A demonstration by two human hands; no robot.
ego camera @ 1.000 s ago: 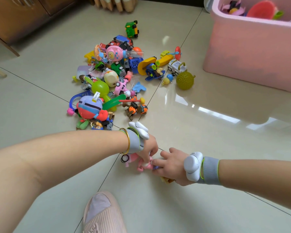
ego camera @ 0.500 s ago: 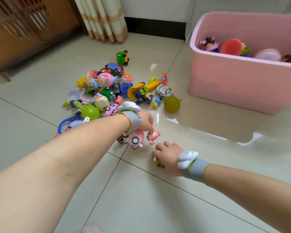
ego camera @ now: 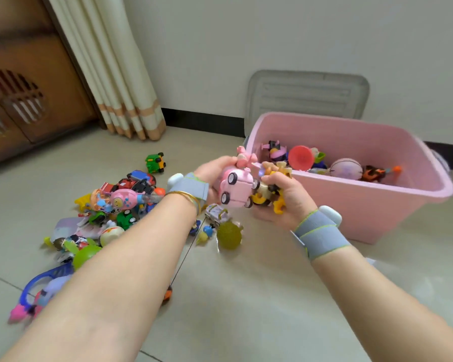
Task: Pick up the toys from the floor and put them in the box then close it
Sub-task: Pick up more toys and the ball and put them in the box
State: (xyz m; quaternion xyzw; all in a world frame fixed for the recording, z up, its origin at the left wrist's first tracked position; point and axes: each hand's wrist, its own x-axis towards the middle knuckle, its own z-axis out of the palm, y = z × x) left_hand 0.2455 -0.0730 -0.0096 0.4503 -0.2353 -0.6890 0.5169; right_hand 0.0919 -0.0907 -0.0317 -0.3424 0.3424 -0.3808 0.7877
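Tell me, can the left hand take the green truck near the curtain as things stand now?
Probably not yet: the left hand grips a pink toy car. The green truck stands apart from the pile with nothing over it, so the way looks free once that hand is emptied.

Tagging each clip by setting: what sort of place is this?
Most likely a room in a home: toys scattered on the tiled floor, a pink storage box, and a floor-length curtain.
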